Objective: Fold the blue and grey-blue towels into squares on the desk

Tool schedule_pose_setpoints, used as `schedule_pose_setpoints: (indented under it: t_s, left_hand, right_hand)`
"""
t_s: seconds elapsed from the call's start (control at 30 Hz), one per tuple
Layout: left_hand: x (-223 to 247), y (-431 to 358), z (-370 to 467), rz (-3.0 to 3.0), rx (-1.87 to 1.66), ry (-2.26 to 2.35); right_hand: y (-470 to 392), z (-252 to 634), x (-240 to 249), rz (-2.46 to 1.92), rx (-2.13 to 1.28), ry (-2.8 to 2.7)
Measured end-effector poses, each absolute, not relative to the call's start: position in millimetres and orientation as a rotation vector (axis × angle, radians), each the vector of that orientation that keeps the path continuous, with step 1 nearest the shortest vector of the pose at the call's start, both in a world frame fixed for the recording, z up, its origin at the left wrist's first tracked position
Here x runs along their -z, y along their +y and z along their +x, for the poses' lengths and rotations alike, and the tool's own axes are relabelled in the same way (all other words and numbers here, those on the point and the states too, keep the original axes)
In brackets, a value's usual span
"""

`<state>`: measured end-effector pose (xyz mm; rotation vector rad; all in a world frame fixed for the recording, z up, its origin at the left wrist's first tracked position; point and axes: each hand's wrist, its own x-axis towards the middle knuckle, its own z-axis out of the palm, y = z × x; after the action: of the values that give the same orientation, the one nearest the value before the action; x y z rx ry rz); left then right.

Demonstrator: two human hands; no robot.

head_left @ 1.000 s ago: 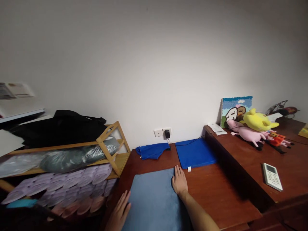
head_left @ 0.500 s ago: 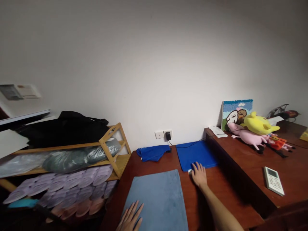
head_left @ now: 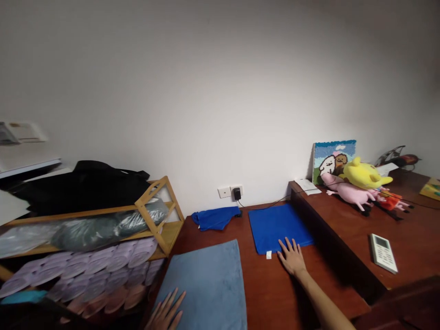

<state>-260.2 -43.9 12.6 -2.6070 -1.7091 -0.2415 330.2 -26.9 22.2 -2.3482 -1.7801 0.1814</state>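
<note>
A grey-blue cloth (head_left: 209,275) lies flat on the brown wooden table (head_left: 263,293) in front of me. On its lower left part rests my left hand (head_left: 167,311), fingers spread, partly cut off by the bottom edge of the view. To the right, a bright blue cloth (head_left: 275,224) is spread flat with a small white tag (head_left: 268,255) at its near edge. My right hand (head_left: 292,257) lies open with its fingertips on that near edge, just right of the tag. Another blue cloth (head_left: 216,218) sits crumpled at the back, by the wall.
A wooden rack (head_left: 170,229) with a black bag (head_left: 85,183) and lilac slippers (head_left: 103,261) stands at left. On the raised desk at right are a remote control (head_left: 383,253), plush toys (head_left: 364,174) and a dog picture (head_left: 334,160). A black adapter (head_left: 237,194) trails a cord.
The blue cloth's near edge has come toward me, and my right hand has shifted right, off the tag. The grey-blue cloth and my left hand appear further left as the view turns slightly.
</note>
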Motion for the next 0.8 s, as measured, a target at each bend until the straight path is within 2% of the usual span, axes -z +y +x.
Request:
schedule_pose_setpoints:
  t_s: [0.2, 0.33, 0.57, 0.67, 0.8]
  left_hand:
    - [-18.5, -49.7, -251.4, -2.579, 0.228, -1.755]
    - [-16.9, -70.1, -248.0, -2.581, 0.354, -1.655]
    - [2.6, -131.5, -272.8, -2.616, 0.399, -1.508]
    - [9.7, -146.7, -286.6, -2.591, 0.434, -1.519]
    - [16.8, -152.4, -294.6, -2.522, 0.519, -1.531]
  right_hand:
    - [-121.1, 301.2, -9.7, -2.33, -0.166, -1.792]
    - [-175.5, 282.9, 2.0, -2.332, -0.113, -1.8]
    - [-213.4, 270.2, -5.1, -2.303, 0.014, -1.83]
    - [-209.6, 237.5, -20.5, -2.084, 0.047, -1.944]
    - [-201.1, 166.2, -26.9, -1.67, -0.143, -2.213]
